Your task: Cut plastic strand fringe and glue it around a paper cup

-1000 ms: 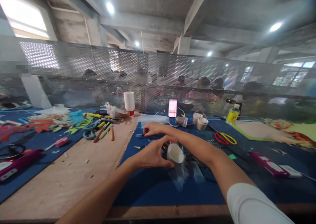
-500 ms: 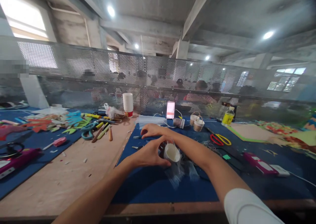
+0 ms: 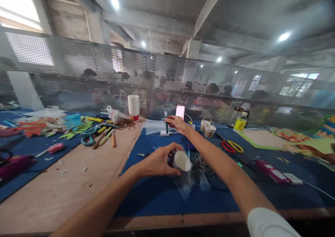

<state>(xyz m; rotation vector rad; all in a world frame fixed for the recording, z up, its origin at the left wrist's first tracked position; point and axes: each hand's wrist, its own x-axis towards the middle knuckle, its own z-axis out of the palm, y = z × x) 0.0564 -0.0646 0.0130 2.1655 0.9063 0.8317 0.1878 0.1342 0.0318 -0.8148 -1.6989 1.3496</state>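
Observation:
My left hand [image 3: 163, 160] curls round a white paper cup [image 3: 182, 161], thumb below and fingers above. The cup is tipped with its open mouth toward me, and its far side is dark. Clear plastic strips [image 3: 184, 186] lie below it on the blue mat. Farther forward, my right hand [image 3: 176, 123] pinches a slim tool with a teal grip [image 3: 166, 127] and a pale upper end, held upright. Its exact kind is too small to make out. Behind the right hand stands a lit phone [image 3: 180, 111].
Two small baskets [image 3: 209, 129] and red-and-yellow-handled scissors [image 3: 232, 146] lie right of my forearm. Left are a stack of paper cups [image 3: 133, 107], blue-handled scissors [image 3: 89, 136] and several tools. A purple device [image 3: 270, 171] lies far right. A perforated metal screen [image 3: 167, 76] runs behind.
My right hand has picked up the slim teal tool from the mat and lifted it forward and right, upright. My left hand stays round the cup. The view has shifted slightly.

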